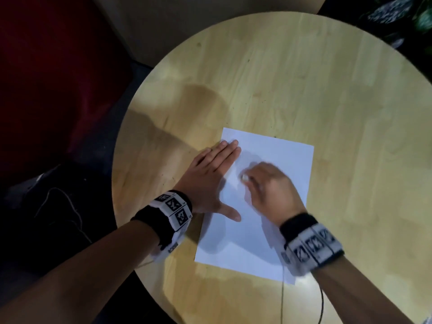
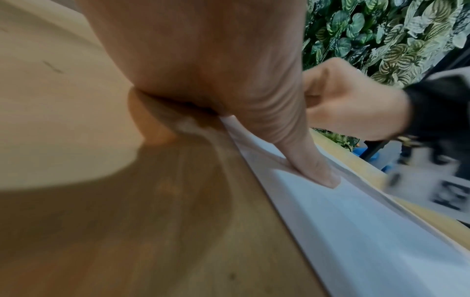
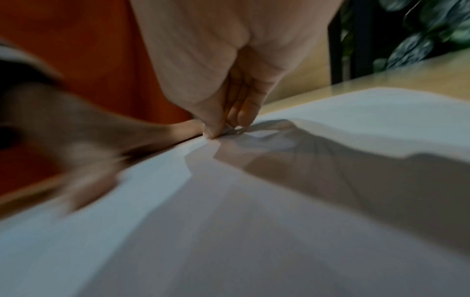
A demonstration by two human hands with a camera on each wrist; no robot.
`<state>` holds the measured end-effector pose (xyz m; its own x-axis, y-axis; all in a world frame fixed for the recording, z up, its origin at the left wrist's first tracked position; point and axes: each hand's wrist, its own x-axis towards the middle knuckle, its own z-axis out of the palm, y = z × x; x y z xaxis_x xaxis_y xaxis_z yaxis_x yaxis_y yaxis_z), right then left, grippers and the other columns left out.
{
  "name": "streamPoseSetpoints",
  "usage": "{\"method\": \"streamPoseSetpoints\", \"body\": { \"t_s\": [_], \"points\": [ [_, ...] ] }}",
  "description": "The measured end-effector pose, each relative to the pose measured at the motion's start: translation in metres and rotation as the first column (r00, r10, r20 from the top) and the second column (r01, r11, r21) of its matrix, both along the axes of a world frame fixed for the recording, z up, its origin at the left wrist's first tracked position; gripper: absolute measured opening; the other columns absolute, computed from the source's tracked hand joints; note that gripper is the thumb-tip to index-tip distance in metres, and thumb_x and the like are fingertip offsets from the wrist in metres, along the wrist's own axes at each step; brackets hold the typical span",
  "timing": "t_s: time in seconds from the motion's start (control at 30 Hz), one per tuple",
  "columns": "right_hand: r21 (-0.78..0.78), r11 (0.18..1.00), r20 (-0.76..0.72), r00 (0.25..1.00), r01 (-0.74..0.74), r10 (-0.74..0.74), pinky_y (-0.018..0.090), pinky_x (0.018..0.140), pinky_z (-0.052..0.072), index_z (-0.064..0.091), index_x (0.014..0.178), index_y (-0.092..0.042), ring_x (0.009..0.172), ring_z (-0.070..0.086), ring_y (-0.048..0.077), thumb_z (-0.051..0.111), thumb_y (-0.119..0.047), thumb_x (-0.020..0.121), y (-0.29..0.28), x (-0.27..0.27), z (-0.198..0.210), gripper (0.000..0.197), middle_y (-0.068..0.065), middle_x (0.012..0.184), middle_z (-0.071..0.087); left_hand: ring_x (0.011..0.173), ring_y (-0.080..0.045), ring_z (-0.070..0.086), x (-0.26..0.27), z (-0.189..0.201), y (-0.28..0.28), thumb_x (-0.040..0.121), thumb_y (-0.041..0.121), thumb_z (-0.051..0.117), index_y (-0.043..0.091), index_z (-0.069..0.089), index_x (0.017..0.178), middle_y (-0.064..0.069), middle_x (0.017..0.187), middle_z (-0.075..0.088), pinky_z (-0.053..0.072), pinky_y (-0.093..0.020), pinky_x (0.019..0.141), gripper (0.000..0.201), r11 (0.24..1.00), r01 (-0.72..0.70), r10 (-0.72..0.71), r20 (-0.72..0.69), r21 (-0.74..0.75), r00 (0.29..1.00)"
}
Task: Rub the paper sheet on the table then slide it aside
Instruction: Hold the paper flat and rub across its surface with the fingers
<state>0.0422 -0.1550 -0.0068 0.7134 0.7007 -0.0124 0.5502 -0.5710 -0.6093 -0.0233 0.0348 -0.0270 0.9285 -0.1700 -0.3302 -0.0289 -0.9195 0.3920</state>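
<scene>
A white paper sheet (image 1: 280, 155) lies on the round wooden table (image 1: 280, 78), near its front. My left hand (image 1: 210, 174) lies flat across the sheet's left edge, fingers straight and thumb spread onto the paper; the left wrist view shows that thumb (image 2: 312, 168) pressing the sheet (image 2: 368, 231). My right hand (image 1: 266, 185) is blurred over the middle of the sheet, fingers curled. In the right wrist view its thumb and fingertips (image 3: 244, 116) are bunched together against the paper (image 3: 254, 221). A small white spot shows at the thumb tip; I cannot tell whether it is an object.
Bare tabletop (image 1: 350, 113) stretches beyond and to the right of the sheet. A dark red surface (image 1: 46, 78) lies off the table's left edge. Leafy plants (image 2: 394, 40) stand past the far right. A thin cable (image 1: 321, 300) runs from my right wrist over the table's front.
</scene>
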Motion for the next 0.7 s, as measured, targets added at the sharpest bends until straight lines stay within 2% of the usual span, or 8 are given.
{"method": "streamPoseSetpoints", "body": {
  "t_s": [0.1, 0.13, 0.27, 0.33, 0.47, 0.53, 0.63, 0.7],
  "points": [
    [0.010, 0.981, 0.080, 0.977, 0.196, -0.196, 0.035, 0.069, 0.048, 0.070, 0.085, -0.009, 0.078, 0.058, 0.026, 0.059, -0.012, 0.092, 0.018, 0.038, -0.009, 0.013, 0.008, 0.083, 0.063, 0.154, -0.007, -0.019, 0.001, 0.002, 0.000, 0.050, 0.099, 0.061, 0.020, -0.005, 0.163, 0.009, 0.170, -0.015, -0.011, -0.032, 0.124, 0.153, 1.000, -0.002, 0.002, -0.028, -0.010, 1.000],
    [0.016, 0.977, 0.081, 0.974, 0.212, -0.213, 0.036, 0.069, 0.048, 0.069, 0.085, -0.009, 0.078, 0.058, 0.027, 0.058, -0.011, 0.093, 0.021, 0.035, -0.010, 0.014, 0.009, 0.083, 0.063, 0.154, -0.007, -0.019, 0.001, 0.003, 0.000, 0.050, 0.099, 0.061, 0.020, -0.004, 0.164, 0.009, 0.170, -0.014, -0.012, -0.032, 0.124, 0.153, 1.000, -0.004, 0.003, -0.024, -0.014, 1.000],
    [-0.003, 1.000, -0.035, 0.999, 0.031, -0.031, 0.036, 0.070, 0.049, 0.069, 0.088, -0.009, 0.078, 0.060, 0.026, 0.058, -0.008, 0.090, 0.002, -0.023, 0.012, 0.011, 0.006, 0.086, 0.063, 0.156, -0.010, -0.013, -0.002, 0.000, 0.001, 0.052, 0.097, 0.062, 0.017, 0.004, 0.164, 0.005, 0.171, -0.008, -0.007, -0.034, 0.125, 0.149, 0.999, -0.014, 0.015, 0.027, -0.042, 1.000],
    [-0.045, 0.998, -0.051, 0.998, -0.051, 0.049, 0.035, 0.069, 0.051, 0.070, 0.089, -0.012, 0.080, 0.061, 0.023, 0.060, -0.010, 0.089, -0.001, -0.020, 0.017, 0.010, 0.003, 0.087, 0.064, 0.156, -0.011, -0.013, -0.002, 0.000, 0.001, 0.053, 0.097, 0.063, 0.017, 0.004, 0.164, 0.005, 0.171, -0.008, -0.007, -0.034, 0.125, 0.149, 0.998, -0.012, 0.014, 0.030, -0.059, 0.999],
    [-0.040, 0.990, 0.102, 0.986, 0.137, -0.132, 0.033, 0.060, 0.049, 0.070, 0.081, -0.009, 0.068, 0.058, 0.026, 0.063, -0.011, 0.088, 0.025, 0.037, 0.004, 0.010, 0.006, 0.076, 0.061, 0.155, -0.010, -0.015, -0.001, 0.001, 0.001, 0.051, 0.099, 0.060, 0.019, -0.001, 0.164, 0.007, 0.171, -0.011, -0.008, -0.035, 0.125, 0.151, 0.999, -0.002, 0.002, -0.008, -0.044, 1.000],
    [-0.038, 0.984, 0.103, 0.980, 0.174, -0.169, 0.035, 0.061, 0.048, 0.069, 0.081, -0.009, 0.068, 0.056, 0.025, 0.061, -0.010, 0.089, 0.028, 0.035, 0.000, 0.011, 0.006, 0.076, 0.060, 0.156, -0.011, -0.012, -0.001, 0.001, 0.001, 0.050, 0.100, 0.059, 0.019, 0.001, 0.164, 0.006, 0.171, -0.009, -0.005, -0.036, 0.126, 0.151, 0.999, -0.004, 0.004, 0.004, -0.037, 1.000],
    [-0.075, 0.996, 0.011, 0.999, 0.048, -0.047, 0.036, 0.065, 0.047, 0.066, 0.080, -0.010, 0.071, 0.056, 0.025, 0.063, -0.001, 0.083, 0.011, -0.012, 0.011, 0.010, 0.004, 0.078, 0.061, 0.156, -0.011, -0.012, -0.002, -0.002, 0.002, 0.050, 0.099, 0.061, 0.017, 0.005, 0.164, 0.004, 0.171, -0.008, -0.004, -0.037, 0.126, 0.151, 0.999, -0.008, 0.009, 0.023, -0.040, 1.000],
    [-0.112, 0.992, -0.051, 0.997, -0.063, 0.058, 0.033, 0.064, 0.047, 0.066, 0.082, -0.013, 0.074, 0.057, 0.021, 0.064, -0.003, 0.084, 0.003, -0.031, 0.021, 0.010, 0.000, 0.082, 0.061, 0.156, -0.011, -0.012, -0.002, -0.003, 0.002, 0.051, 0.098, 0.062, 0.017, 0.006, 0.164, 0.003, 0.171, -0.007, -0.002, -0.038, 0.126, 0.150, 0.999, -0.013, 0.015, 0.046, -0.043, 0.999]
  ]
}}
